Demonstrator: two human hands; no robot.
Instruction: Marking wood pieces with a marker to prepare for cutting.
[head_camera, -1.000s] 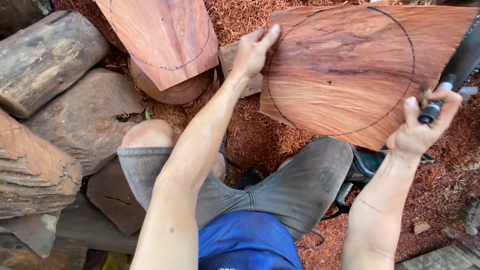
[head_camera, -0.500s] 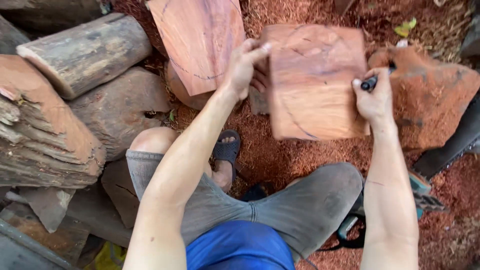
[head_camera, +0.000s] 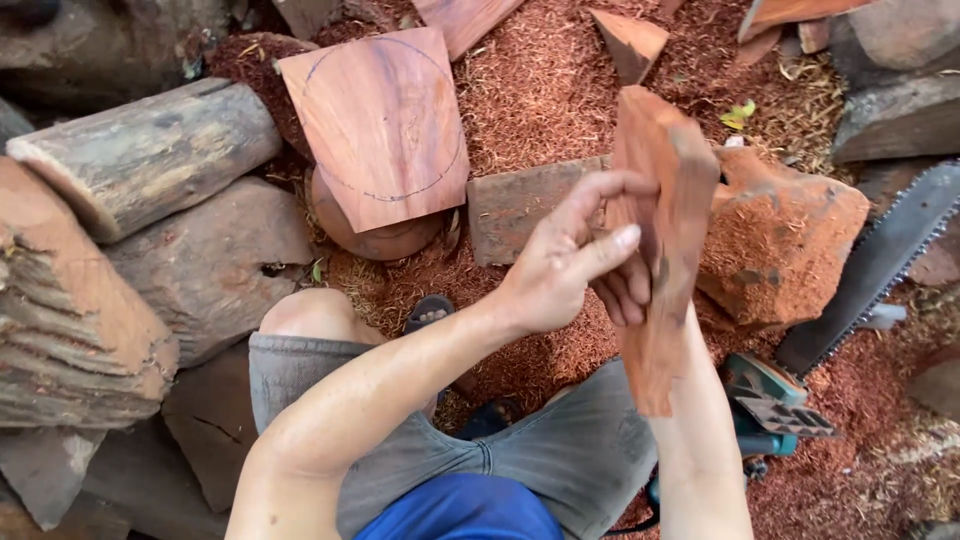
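The wood slab (head_camera: 655, 250) has turned edge-on since before; left hand (head_camera: 570, 265) grips it beside the chainsaw (head_camera: 870, 270), right hand hidden, uncut.

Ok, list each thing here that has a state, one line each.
held wood slab: tilted edge-on, gripped in both hands.
left hand: closed on the slab's near face.
right hand: mostly hidden behind the slab, grip unclear.
marked slab: leaning on a round block, circle drawn.
chainsaw: lying on the sawdust, unheld.
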